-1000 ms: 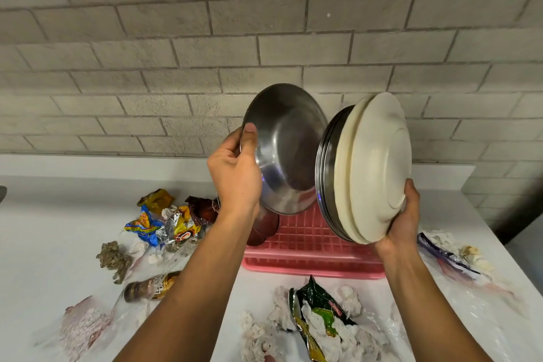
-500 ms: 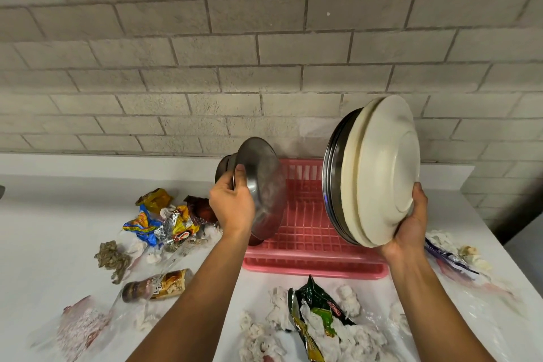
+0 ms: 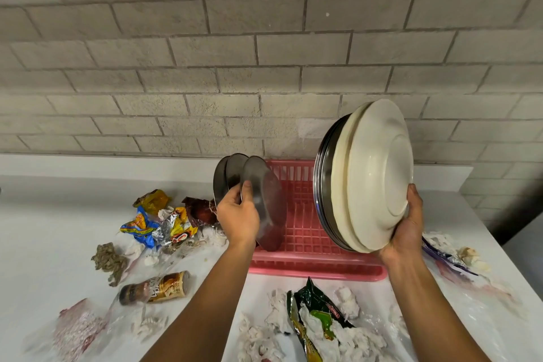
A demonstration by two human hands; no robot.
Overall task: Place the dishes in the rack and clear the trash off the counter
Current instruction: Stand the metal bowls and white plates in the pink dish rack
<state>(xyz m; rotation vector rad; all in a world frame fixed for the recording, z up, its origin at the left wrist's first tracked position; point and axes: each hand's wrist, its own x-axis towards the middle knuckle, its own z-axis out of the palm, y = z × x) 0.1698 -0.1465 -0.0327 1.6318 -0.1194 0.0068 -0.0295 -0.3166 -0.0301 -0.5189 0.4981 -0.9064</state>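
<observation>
A person's left hand (image 3: 238,219) grips a steel plate (image 3: 266,203) by its rim, fingers closed on it, standing it on edge at the left end of the pink rack (image 3: 318,244) beside two others, probably so they drain upright. The right hand (image 3: 407,229) cradles a stack of plates (image 3: 370,176) from beneath, fingers curled behind and mostly hidden. Wrappers (image 3: 160,222) litter the worktop (image 3: 44,244); the rack's slots are hard to make out.

Rack (image 3: 308,232) centre-back on counter (image 3: 44,229); trash (image 3: 158,223) left, front, right.
</observation>
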